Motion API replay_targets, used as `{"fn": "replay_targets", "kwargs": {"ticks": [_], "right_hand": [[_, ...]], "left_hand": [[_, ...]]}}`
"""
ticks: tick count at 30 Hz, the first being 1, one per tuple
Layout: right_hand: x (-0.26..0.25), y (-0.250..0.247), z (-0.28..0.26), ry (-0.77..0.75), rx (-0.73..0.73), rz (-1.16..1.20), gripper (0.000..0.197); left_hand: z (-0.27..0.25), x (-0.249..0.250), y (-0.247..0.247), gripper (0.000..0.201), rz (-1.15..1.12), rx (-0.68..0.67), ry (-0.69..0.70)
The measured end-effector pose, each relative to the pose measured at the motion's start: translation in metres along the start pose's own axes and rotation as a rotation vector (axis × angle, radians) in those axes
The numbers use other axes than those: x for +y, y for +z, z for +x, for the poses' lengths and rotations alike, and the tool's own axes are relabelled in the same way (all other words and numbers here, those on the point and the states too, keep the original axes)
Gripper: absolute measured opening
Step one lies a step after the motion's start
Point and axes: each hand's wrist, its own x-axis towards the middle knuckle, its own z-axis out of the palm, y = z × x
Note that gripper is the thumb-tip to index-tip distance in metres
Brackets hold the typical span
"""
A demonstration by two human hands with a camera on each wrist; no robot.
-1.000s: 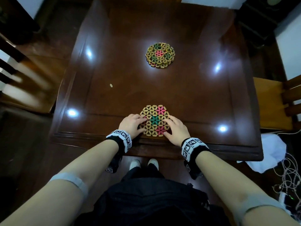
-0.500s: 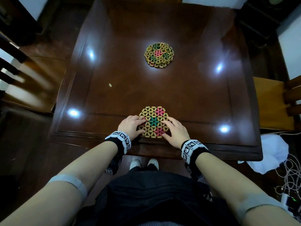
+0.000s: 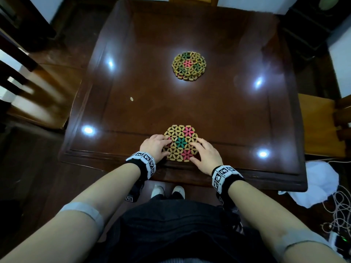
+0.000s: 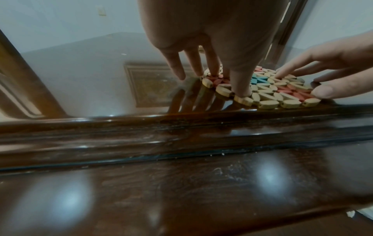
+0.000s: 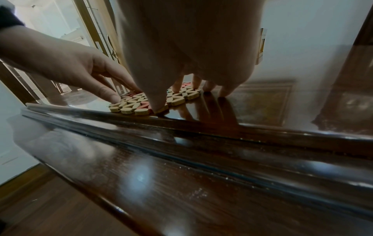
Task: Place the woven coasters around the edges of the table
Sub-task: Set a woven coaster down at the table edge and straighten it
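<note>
A woven coaster (image 3: pixel 179 142) of tan petals with pink and green flowers lies flat at the middle of the dark wooden table's near edge (image 3: pixel 247 173). My left hand (image 3: pixel 157 145) rests its fingertips on the coaster's left rim, and my right hand (image 3: pixel 204 150) touches its right rim with extended fingers. In the left wrist view the left hand (image 4: pixel 212 47) presses down on the coaster (image 4: pixel 272 91), with the right hand (image 4: pixel 333 63) opposite. The right wrist view shows the same coaster (image 5: pixel 131 103) under both hands. A second coaster (image 3: pixel 189 65) lies near the table's centre.
A small pale speck (image 3: pixel 131 99) sits on the table left of centre. Wooden chairs stand at the left (image 3: pixel 38 103) and right (image 3: pixel 319 126) sides. White cloth (image 3: pixel 319 183) and cables (image 3: pixel 340 209) lie on the floor at the right.
</note>
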Motion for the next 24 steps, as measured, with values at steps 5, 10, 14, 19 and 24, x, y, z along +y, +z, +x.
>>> {"fn": "replay_targets", "kwargs": {"ticks": [5,10,14,19,24], "right_hand": [[0.0,0.001,0.0004,0.001,0.001,-0.015,0.056],[-0.0018,0.0008,-0.0003,0.013,-0.023,-0.024,0.056],[-0.0015,-0.0017,-0.0002,0.012,-0.03,-0.037,0.056],[0.0009,-0.0018,-0.0012,0.007,-0.037,-0.019,0.056],[0.003,-0.0029,-0.0016,-0.006,-0.04,-0.016,0.057]], "left_hand": [[0.0008,0.0017,-0.0001,0.058,0.021,0.005,0.003],[-0.0004,0.0023,0.0006,0.057,0.01,0.012,-0.001],[-0.0008,0.0029,-0.0002,0.057,0.007,0.011,-0.001],[-0.002,0.0045,0.0,0.056,-0.008,0.006,-0.003],[-0.0021,0.0059,-0.0027,0.056,-0.018,-0.009,-0.005]]}}
